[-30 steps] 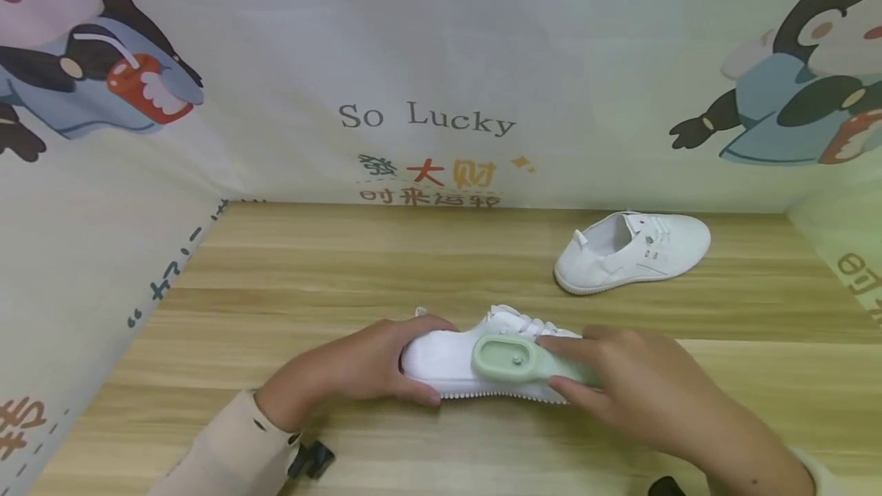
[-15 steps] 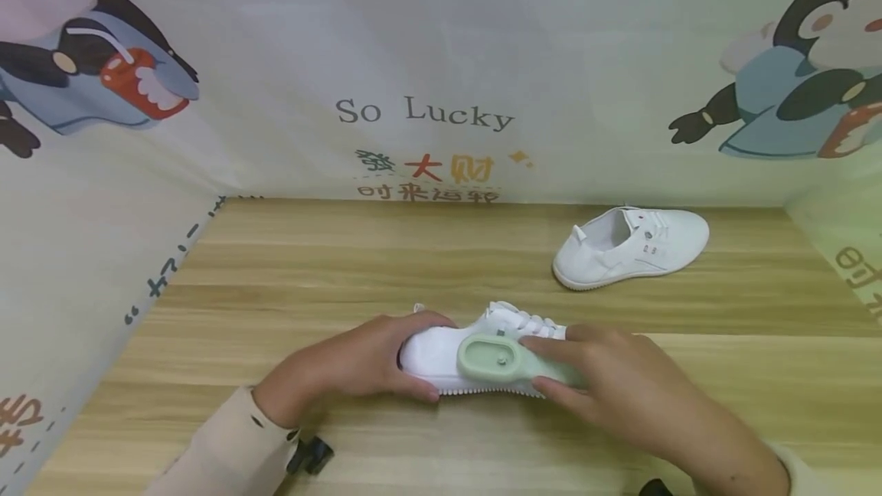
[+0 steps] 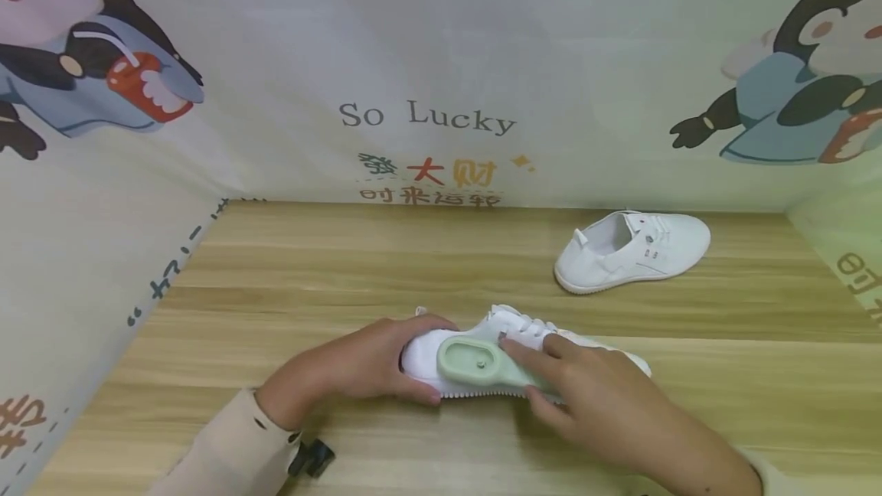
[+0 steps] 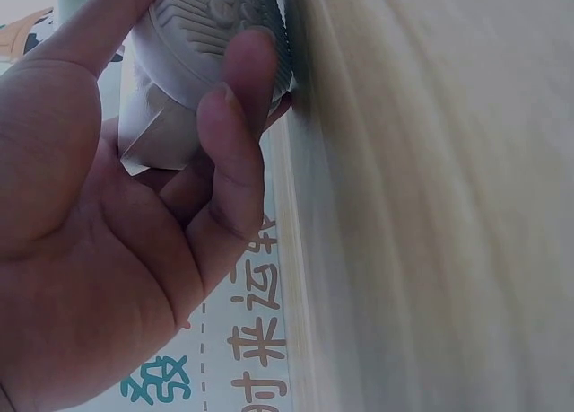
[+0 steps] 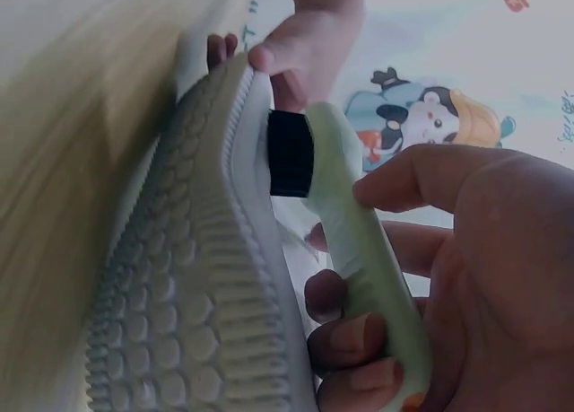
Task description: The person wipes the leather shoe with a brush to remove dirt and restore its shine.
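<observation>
A white lace-up sneaker lies on its side on the table, heel to the left and sole edge toward me. My left hand grips its heel, thumb on the near side; the left wrist view shows fingers curled about the heel and ridged sole. In my right hand is a pale green shoe brush, held by its handle. Its dark bristles press on the sneaker's side just above the sole, as the right wrist view shows. The hand covers much of the handle and the shoe's front half.
The matching white sneaker stands upright at the back right, toe to the right. Behind the wood-grain table hangs a printed cloth, which also runs down both sides. A small black object is beside my left cuff.
The brush and right hand have slid left along the sneaker's side toward the heel, so the toe shows right of the hand. My left hand and the sneaker stay put.
</observation>
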`<move>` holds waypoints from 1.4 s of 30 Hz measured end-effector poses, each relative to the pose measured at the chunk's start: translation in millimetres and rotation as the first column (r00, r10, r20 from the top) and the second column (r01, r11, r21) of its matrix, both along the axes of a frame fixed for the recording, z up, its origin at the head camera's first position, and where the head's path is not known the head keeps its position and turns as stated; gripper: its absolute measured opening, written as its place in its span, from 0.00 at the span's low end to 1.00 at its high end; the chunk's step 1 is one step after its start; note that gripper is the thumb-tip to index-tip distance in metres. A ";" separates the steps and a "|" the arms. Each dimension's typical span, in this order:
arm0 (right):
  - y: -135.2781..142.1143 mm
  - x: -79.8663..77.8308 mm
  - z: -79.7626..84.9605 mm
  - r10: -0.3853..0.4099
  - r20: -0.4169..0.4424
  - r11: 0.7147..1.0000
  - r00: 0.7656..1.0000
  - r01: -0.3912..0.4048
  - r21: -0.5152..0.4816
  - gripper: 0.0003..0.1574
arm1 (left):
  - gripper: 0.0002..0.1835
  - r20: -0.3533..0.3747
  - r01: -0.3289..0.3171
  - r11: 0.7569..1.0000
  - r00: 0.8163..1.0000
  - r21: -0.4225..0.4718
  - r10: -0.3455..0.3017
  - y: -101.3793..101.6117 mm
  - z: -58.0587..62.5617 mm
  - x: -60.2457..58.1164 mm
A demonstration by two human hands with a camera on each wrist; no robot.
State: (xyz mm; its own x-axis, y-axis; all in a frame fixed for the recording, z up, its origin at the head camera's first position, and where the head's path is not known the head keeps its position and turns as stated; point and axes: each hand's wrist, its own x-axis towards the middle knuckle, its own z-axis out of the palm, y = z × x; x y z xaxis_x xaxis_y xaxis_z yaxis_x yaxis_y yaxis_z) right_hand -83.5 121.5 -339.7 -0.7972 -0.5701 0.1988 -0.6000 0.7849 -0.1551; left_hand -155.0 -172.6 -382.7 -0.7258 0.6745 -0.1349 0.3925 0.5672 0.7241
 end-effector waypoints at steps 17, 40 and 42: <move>-11.3 5.7 -10.4 0.034 -0.072 0.999 0.997 -0.031 0.041 0.33 | 0.40 0.007 0.009 0.999 1.000 0.031 -0.009 1.4 -0.9 2.3; 18.7 -3.4 16.9 -0.048 0.055 0.997 0.997 0.045 0.066 0.30 | 0.39 0.018 -0.008 1.000 1.000 0.014 0.008 -1.8 -0.3 3.8; 20.8 -4.0 17.5 -0.045 0.051 0.997 0.998 0.042 0.061 0.30 | 0.39 0.021 -0.010 1.000 1.000 0.013 0.010 -1.5 0.1 3.7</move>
State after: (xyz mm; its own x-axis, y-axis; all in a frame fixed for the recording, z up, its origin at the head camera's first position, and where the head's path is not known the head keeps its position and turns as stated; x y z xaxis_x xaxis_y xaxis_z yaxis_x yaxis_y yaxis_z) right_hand -87.5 142.2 -322.2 -0.8299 -0.5444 0.1224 -0.5574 0.8188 -0.1375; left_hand -151.2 -174.0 -382.6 -0.7295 0.6692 -0.1412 0.3715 0.5611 0.7397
